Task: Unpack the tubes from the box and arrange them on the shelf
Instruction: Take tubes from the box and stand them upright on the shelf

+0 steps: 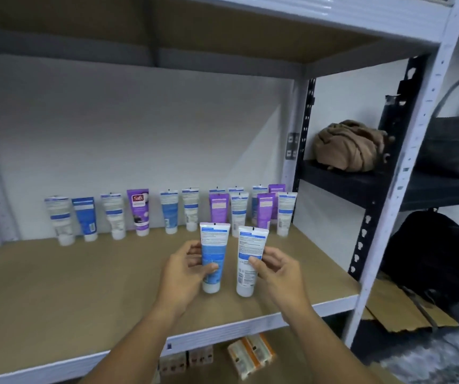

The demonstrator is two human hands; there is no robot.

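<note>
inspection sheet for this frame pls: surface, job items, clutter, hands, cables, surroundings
Surface: brown shelf board in a white metal rack.
Job's things: blue tube and white tube, cap-down, one per hand; row of tubes standing along the back wall, blue, white and purple; box not seen.
Clutter: nothing seen on this board.
Hands: left hand grips the blue tube; right hand grips the white tube.
Cables: nothing seen.
Surroundings: black rack to the right with brown cloth bundle, dark bags; small cartons below.
</note>
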